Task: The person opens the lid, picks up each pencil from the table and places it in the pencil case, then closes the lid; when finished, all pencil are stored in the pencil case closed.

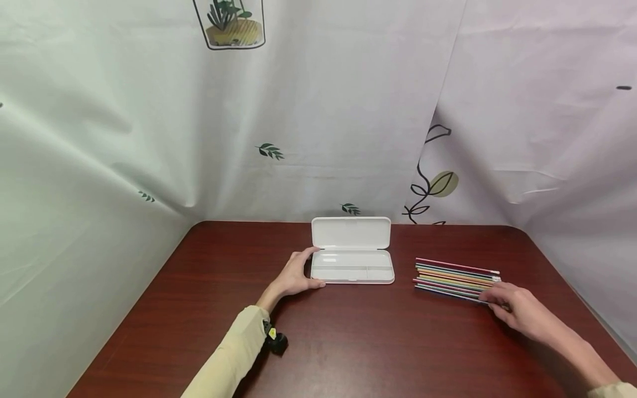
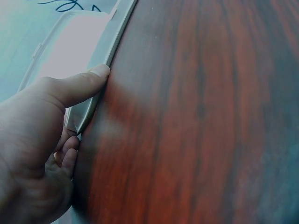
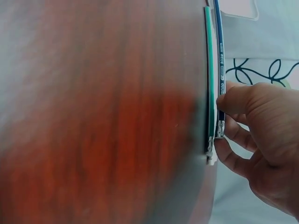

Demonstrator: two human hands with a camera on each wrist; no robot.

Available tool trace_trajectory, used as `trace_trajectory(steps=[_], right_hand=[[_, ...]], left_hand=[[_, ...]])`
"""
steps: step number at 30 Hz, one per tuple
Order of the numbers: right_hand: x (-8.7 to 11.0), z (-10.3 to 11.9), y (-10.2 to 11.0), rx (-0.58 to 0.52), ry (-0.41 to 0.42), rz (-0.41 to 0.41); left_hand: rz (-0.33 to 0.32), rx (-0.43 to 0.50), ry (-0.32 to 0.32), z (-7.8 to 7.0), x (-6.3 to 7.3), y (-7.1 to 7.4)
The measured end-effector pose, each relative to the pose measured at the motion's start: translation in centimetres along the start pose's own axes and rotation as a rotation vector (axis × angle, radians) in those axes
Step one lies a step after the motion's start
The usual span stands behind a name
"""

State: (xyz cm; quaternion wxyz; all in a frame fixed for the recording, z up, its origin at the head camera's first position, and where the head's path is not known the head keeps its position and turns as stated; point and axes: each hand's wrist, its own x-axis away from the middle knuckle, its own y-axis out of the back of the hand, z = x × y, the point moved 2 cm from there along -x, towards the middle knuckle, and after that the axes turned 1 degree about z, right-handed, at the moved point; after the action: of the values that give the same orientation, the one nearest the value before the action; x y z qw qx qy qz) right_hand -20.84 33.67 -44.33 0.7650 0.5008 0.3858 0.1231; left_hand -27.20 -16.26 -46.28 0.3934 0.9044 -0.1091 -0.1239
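Note:
A white pencil case point(image 1: 343, 275) lies on the table with its lid point(image 1: 351, 232) raised at the back. No pencils show in its compartments. My left hand point(image 1: 293, 275) grips the case's left end, the thumb against the front edge and the fingers round toward the back corner. To the right, several coloured pencils point(image 1: 455, 276) lie side by side. My right hand point(image 1: 520, 308) is at their eraser ends. In the right wrist view it pinches a dark blue pencil point(image 3: 221, 60) near the eraser; a green pencil point(image 3: 209, 70) lies beside that one.
The dark red-brown wooden table point(image 1: 378, 342) has rounded far corners. White cloth point(image 1: 323, 110) with printed leaves hangs behind the table and along its sides. A small black device point(image 1: 276, 341) is strapped to my left wrist.

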Motion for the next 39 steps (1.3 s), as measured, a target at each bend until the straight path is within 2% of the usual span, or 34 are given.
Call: trace_trajectory(steps=[13,34,39], right_hand=[[-2.6,0.8,-0.1,-0.038,0.077,-0.031],[-6.8,2.2,-0.9,-0.047,0.094,-0.02],[-7.9,2.4,-1.3,-0.055,0.136,-0.028]], left_hand=[[0.007,0.01,0.005,0.2,0.0,-0.1],[0.001,0.018,-0.021,-0.2,0.2,0.2],[0.008,0.008,-0.018,-0.1,0.2,0.1]])
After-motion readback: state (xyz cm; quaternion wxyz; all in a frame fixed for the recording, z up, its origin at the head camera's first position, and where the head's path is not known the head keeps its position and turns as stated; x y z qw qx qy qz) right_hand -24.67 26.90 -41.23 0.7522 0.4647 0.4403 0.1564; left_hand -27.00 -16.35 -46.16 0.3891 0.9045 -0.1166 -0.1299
